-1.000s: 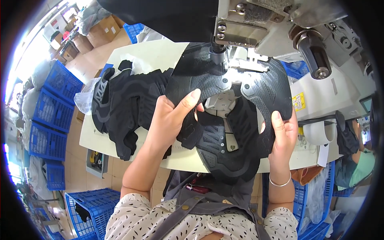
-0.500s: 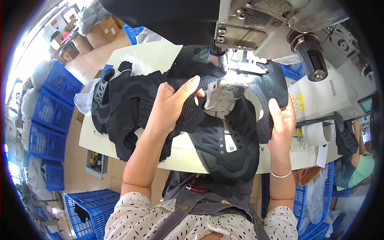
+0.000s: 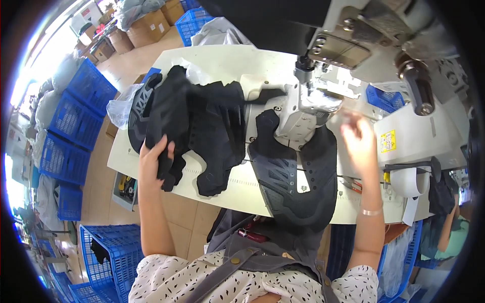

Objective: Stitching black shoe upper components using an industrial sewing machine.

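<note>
A black U-shaped shoe upper piece [image 3: 298, 177] lies flat on the white sewing table [image 3: 222, 65], wrapped around the post of the sewing machine [image 3: 308, 101]. To its left is a pile of black upper pieces [image 3: 202, 121]. My left hand [image 3: 154, 159] rests on the near left edge of that pile, fingers curled on a black piece. My right hand [image 3: 358, 139] is raised and blurred just right of the machine post, fingers apart, holding nothing I can make out.
Blue plastic crates [image 3: 76, 126] stand stacked on the floor at left, another crate [image 3: 108, 252] at lower left. Cardboard boxes [image 3: 146, 28] sit at the back. A clear plastic bag [image 3: 121, 108] lies at the table's left end. A person's arm [image 3: 452, 227] shows at far right.
Both hands have let go of the U-shaped piece, which now lies on the table. My left hand moved left to the pile; my right hand lifted beside the machine.
</note>
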The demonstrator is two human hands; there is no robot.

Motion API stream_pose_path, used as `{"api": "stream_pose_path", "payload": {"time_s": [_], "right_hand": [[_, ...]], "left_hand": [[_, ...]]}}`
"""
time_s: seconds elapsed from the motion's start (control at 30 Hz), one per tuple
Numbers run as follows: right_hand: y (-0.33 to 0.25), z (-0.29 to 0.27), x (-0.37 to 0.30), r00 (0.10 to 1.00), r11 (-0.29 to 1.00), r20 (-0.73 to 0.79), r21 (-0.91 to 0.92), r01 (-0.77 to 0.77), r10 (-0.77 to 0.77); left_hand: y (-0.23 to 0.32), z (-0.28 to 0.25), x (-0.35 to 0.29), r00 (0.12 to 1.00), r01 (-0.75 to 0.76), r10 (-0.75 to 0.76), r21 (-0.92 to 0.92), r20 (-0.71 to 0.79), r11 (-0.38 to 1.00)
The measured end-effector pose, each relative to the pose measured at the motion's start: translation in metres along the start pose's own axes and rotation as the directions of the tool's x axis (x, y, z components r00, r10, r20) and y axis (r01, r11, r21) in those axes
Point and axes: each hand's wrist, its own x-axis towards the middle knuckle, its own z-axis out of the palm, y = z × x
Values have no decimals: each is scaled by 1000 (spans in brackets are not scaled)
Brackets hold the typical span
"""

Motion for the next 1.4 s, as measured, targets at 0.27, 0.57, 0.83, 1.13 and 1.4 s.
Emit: {"api": "stream_pose_path", "payload": {"time_s": [0.27, 0.57, 0.83, 1.13, 1.4], "right_hand": [[0, 15, -70, 984, 898, 44, -417, -139, 172], [-2, 19, -77, 962, 948, 21, -180, -264, 272], [-29, 19, -108, 932, 673, 75, 671, -310, 354], [-56, 4, -88, 937, 481, 280, 804, -349, 210], [-75, 12, -102, 978, 519, 36, 843, -139, 203]], "left_hand": [[-16, 5, -27, 804, -19, 590, 996, 68, -88], [-73, 95, -98, 438, -892, 124, 414, 890, 182], [-82, 96, -94, 435, -900, 117, 425, 893, 100], [-83, 71, -89, 372, 533, -633, 402, 679, 744], [-24, 125, -94, 672, 214, -28, -158, 740, 964]]}}
